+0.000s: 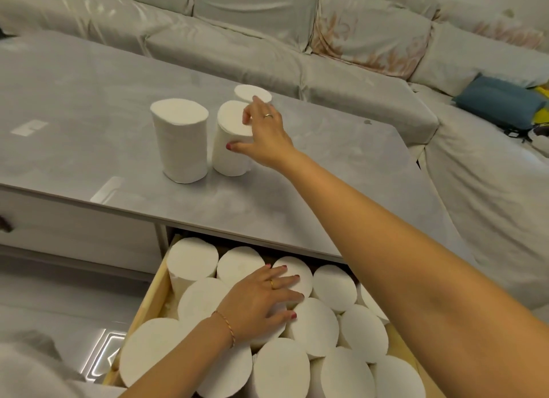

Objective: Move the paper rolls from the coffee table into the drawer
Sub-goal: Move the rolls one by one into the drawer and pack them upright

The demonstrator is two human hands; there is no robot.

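Note:
Three white paper rolls stand upright on the grey coffee table [89, 80]: a left roll [178, 142], a middle roll [228, 157] leaning slightly, and a far roll [252, 92] mostly hidden behind my hand. My right hand [264, 133] reaches over the table and clasps the middle roll's top, fingers on the top face and thumb on its side. Below the table's front edge the wooden drawer [145, 305] is pulled out and packed with several upright rolls [312, 326]. My left hand [258, 299] lies flat on those rolls, fingers spread.
A pale sofa [267, 50] wraps around the far and right sides of the table, with a blue cushion [499, 100] on its right part. A closed drawer front with a dark handle [4, 224] sits at the left. Glossy floor [59, 308] lies beside the drawer.

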